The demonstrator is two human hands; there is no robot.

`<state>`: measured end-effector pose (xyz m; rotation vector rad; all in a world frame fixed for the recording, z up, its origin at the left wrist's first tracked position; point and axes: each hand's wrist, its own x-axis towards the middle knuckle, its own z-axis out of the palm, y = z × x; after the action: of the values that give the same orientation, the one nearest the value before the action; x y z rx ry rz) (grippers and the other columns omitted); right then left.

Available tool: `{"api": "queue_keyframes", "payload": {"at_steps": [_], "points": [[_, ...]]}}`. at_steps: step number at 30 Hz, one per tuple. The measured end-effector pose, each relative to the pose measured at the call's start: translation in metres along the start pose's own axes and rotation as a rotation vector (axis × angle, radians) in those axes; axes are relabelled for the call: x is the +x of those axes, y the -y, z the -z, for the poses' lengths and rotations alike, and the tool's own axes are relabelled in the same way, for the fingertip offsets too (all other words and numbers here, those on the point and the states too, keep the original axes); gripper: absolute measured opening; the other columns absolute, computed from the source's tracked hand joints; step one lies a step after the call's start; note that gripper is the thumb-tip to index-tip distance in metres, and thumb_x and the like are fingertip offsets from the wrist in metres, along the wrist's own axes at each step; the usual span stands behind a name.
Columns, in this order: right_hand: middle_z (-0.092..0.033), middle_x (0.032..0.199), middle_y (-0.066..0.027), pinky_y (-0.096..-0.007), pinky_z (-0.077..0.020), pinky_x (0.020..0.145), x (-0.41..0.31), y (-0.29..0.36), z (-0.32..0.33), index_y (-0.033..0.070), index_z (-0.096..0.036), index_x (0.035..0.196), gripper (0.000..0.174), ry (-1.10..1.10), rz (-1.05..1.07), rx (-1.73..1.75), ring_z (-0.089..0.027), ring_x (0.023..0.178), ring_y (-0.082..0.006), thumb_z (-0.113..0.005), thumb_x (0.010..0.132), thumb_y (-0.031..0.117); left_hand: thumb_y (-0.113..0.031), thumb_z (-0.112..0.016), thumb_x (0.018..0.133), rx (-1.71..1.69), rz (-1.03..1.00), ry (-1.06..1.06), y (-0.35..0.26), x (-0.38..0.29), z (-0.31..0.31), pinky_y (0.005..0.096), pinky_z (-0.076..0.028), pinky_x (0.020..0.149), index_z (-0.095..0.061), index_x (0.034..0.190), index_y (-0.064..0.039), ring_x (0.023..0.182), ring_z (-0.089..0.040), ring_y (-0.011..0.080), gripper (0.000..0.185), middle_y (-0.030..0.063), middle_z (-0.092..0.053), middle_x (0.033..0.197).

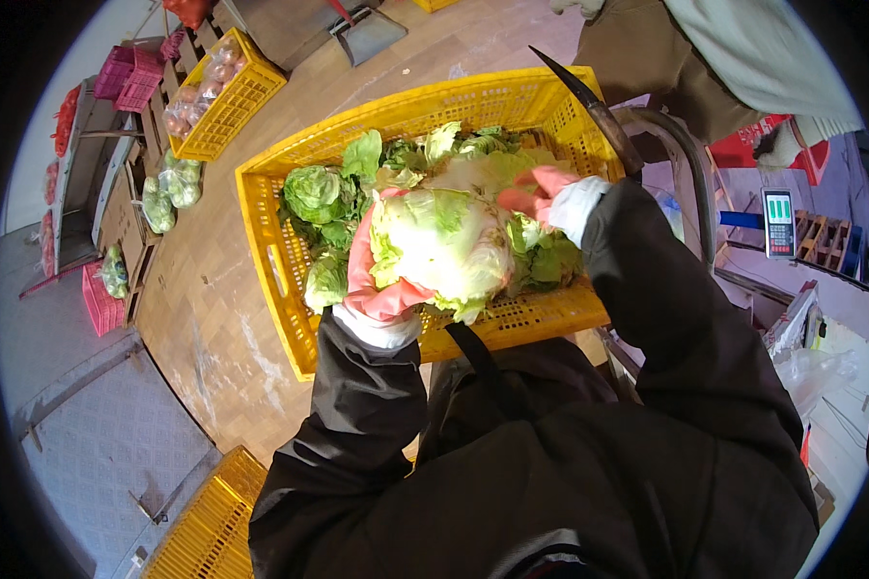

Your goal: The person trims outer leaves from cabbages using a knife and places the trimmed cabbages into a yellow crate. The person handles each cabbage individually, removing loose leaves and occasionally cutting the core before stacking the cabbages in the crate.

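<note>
A head of lettuce (434,242) rests in my left hand (376,279), whose coral-coloured glove cups it from the left and below. Bright light washes out its middle. Just right of it is my right hand (539,192), gloved alike and blurred by motion, with thumb and fingers bent. Beside those fingers a pale leaf (471,174) is blurred too; whether they grip it I cannot tell. Beneath both hands stands a yellow plastic crate (405,108) holding lettuce heads (318,194) and loose leaves (557,257). A curved sickle (594,105) lies across its right corner, handle end behind my sleeve.
At right, a person's light sleeve (775,58) shows near a digital scale display (778,217) and a plastic bag (815,373). A yellow crate of bagged onions (224,108) and bagged green vegetables (181,177) are at left. Another yellow crate (203,521) stands lower left; a dustpan (369,32) lies beyond.
</note>
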<state>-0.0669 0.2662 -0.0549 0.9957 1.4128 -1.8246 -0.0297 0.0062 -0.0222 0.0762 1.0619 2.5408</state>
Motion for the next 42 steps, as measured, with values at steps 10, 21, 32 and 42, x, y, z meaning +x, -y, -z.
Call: {"api": "queue_keyframes", "payload": {"at_steps": [10,21,32,42], "points": [[-0.068,0.092,-0.015,-0.0419,-0.0455,0.088,-0.112,0.013,-0.048,-0.004,-0.061,0.116,0.053,-0.114,1.133,-1.149,-0.061,0.092,-0.0312,-0.072,0.079,0.033,-0.025,-0.094,0.058,0.218,-0.086,-0.087,0.016,-0.005,-0.004,0.0357,-0.06,0.076,-0.032,0.144,-0.008,0.105,-0.063,0.0269,0.108,0.0123,-0.055,0.128],[-0.062,0.087,-0.0216,-0.0469,-0.0504,0.077,-0.093,0.007,-0.06,0.0,-0.059,0.105,0.034,0.002,0.691,-1.49,-0.061,0.088,-0.04,-0.059,0.084,0.026,0.003,-0.087,0.055,0.183,0.003,-0.15,0.045,-0.021,0.027,0.0394,-0.051,0.096,-0.037,0.14,-0.004,0.116,-0.058,0.0252,0.099,0.0115,-0.056,0.128],[-0.061,0.072,-0.0093,-0.0343,-0.0514,0.057,-0.058,0.026,-0.037,0.006,-0.062,0.09,0.012,0.261,0.796,-1.012,-0.062,0.064,-0.0233,-0.05,0.088,0.008,-0.002,-0.085,0.053,0.117,0.195,-0.155,0.022,-0.026,0.025,0.0426,-0.05,0.098,-0.038,0.14,-0.002,0.116,-0.059,0.0286,0.099,0.0146,-0.059,0.127],[-0.068,0.085,-0.0107,-0.0384,-0.0585,0.055,0.013,0.002,-0.016,0.005,-0.063,0.117,0.03,0.297,0.063,-0.7,-0.065,0.064,-0.0249,-0.055,0.088,0.003,-0.002,-0.076,0.059,-0.185,0.369,0.039,0.012,-0.024,0.018,0.0492,-0.043,0.105,-0.038,0.142,-0.002,0.123,-0.052,0.0352,0.091,0.0165,-0.053,0.134]]}}
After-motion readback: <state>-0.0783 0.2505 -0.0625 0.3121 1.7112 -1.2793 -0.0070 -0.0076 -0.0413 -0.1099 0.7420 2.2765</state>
